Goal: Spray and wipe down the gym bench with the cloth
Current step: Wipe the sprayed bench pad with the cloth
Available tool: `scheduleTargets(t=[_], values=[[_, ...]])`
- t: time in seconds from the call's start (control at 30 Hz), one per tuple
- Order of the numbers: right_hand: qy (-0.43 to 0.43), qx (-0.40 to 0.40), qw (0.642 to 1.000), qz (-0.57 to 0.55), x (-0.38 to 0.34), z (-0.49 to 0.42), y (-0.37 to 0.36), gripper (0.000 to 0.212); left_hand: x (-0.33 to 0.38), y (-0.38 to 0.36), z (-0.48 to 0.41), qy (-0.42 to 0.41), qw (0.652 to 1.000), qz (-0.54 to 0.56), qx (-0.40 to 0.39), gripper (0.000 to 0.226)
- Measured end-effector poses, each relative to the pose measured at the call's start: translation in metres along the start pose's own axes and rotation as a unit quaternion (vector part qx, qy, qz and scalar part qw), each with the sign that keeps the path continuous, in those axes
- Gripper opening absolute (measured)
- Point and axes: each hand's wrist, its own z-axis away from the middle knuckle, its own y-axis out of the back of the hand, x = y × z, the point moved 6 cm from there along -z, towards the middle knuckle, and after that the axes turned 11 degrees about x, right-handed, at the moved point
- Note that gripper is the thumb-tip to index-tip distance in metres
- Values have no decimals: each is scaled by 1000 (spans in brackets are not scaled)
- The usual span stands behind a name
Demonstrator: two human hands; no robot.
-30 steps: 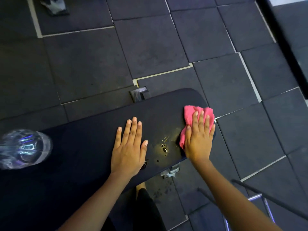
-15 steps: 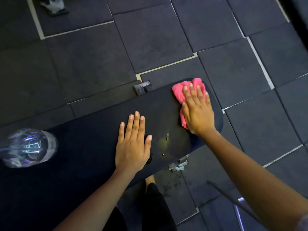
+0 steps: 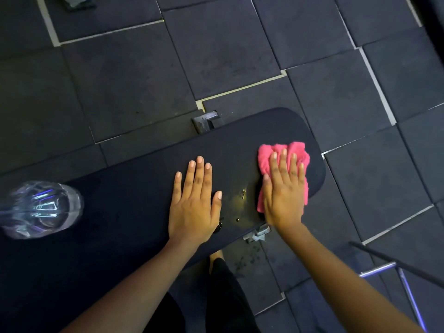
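The black padded gym bench point(image 3: 134, 179) runs from the lower left to a rounded end at the right. My right hand point(image 3: 284, 191) presses flat on a crumpled pink cloth point(image 3: 276, 150) near that end, fingers spread over it. My left hand point(image 3: 194, 200) lies flat and empty on the pad, palm down, a little left of the cloth. Between the two hands the pad shows a wet, shiny patch point(image 3: 242, 207) with a few droplets. A clear plastic bottle point(image 3: 40, 210) stands on the bench at the far left, blurred.
Dark rubber floor tiles point(image 3: 216, 56) surround the bench. Metal bench supports point(image 3: 206, 120) stick out at the far edge, and another metal bracket point(image 3: 257, 234) at the near edge. A metal frame with a bar point(image 3: 394, 267) sits at the lower right. My leg point(image 3: 223, 284) is below the bench.
My right hand slid the pink cloth from the far edge of the pad back toward the near edge. The left hand and the bottle stayed in place.
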Motion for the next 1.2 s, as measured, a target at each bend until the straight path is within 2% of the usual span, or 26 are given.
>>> scheduleTargets(t=[0.07,0.13,0.27,0.43,0.5,0.6,0.73,0.8,0.97,1.13,1.2], values=[[22,-14,1000,14,8,-25,-4,56,1,1,0,0,1000,-1,0,62],[5,-17,999,34,25,-46,-4,59,1,1,0,0,1000,-2,0,62],[-81,0,996,40,55,-48,2,57,1,1,1,-1,1000,-5,-6,62],[-180,27,983,-19,57,16,14,58,1,1,1,-3,1000,-2,2,62],[-158,21,986,-44,33,40,13,56,1,0,1,-3,1000,-2,4,63],[-64,-13,996,-64,-12,50,4,56,0,-1,1,-1,1000,0,7,63],[86,-62,993,-58,-36,10,-5,54,1,0,1,0,1000,3,9,63],[110,-69,991,-30,-27,-22,-6,54,1,0,1,1,1000,2,8,63],[-6,-47,999,8,9,-52,-4,53,1,1,1,-1,1000,3,2,63],[-75,-7,997,-28,-1,4,3,54,0,0,1,-4,1000,4,5,64],[-70,-4,997,-44,-16,28,3,55,0,-1,1,-3,1000,9,7,64]])
